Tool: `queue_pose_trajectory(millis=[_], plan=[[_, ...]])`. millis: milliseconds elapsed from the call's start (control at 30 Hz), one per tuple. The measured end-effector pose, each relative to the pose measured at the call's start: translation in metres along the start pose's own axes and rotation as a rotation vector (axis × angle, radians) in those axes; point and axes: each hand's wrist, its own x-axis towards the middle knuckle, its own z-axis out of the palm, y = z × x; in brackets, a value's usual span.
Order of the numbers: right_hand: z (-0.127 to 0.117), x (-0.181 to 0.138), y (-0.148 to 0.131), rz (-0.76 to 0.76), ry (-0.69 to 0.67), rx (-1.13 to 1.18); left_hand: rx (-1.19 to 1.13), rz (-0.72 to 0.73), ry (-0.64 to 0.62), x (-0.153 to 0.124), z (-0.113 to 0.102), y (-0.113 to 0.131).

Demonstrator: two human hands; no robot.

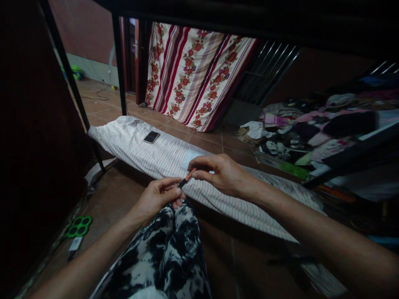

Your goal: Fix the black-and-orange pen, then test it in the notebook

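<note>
My left hand [157, 197] and my right hand [218, 172] meet above my knee, which is covered in black-and-white patterned cloth [168, 253]. Both pinch a small thin dark stick with a reddish tip [186, 179], the left at its lower end, the right at its upper end. Just behind the hands lies a long striped mattress [131, 143] on the tiled floor. A dark phone [151, 136] rests on it, and a pale flat piece [189, 158] lies partly hidden behind my right hand.
A floral striped sheet [193, 66] hangs at the back. A heap of clothes and shoes [311, 128] fills the right side. A green plastic object [77, 226] lies on the floor at left. Black metal bed-frame posts [119, 62] stand left and overhead.
</note>
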Motion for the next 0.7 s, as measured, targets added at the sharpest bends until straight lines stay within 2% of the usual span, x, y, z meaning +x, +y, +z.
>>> queue_pose_trajectory(millis=[333,700], plan=[[0.001,-0.005,-0.003,-0.033,0.003,-0.067,0.078,0.037,0.142,-0.009,0.008,0.0],[0.014,-0.014,0.002,-0.173,0.103,-0.092,0.063,0.026,0.036,-0.012,0.006,-0.004]])
